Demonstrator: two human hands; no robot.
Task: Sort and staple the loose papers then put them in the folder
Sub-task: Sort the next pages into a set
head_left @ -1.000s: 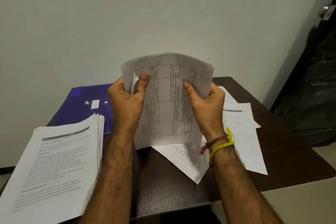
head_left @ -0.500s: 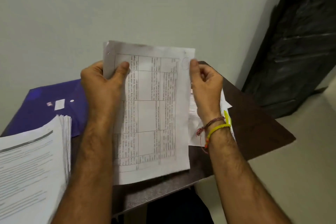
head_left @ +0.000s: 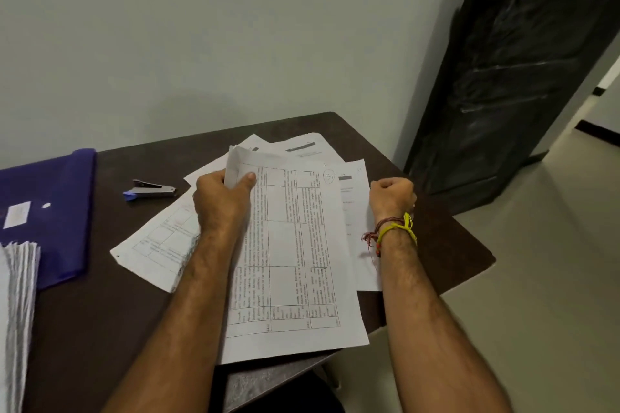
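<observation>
The left hand pinches the top corner of a table-printed sheet, thumb over its face. The right hand is curled into a fist over the loose papers and holds nothing. With only one corner held, the sheet could sag or slide off the near table edge, which it overhangs. The stapler and blue folder lie to the left, with bare tabletop between them for working.

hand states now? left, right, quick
Left hand: grips the top edge of the table-printed sheets.
Right hand: fingers curled into a fist, holding nothing visible.
</observation>
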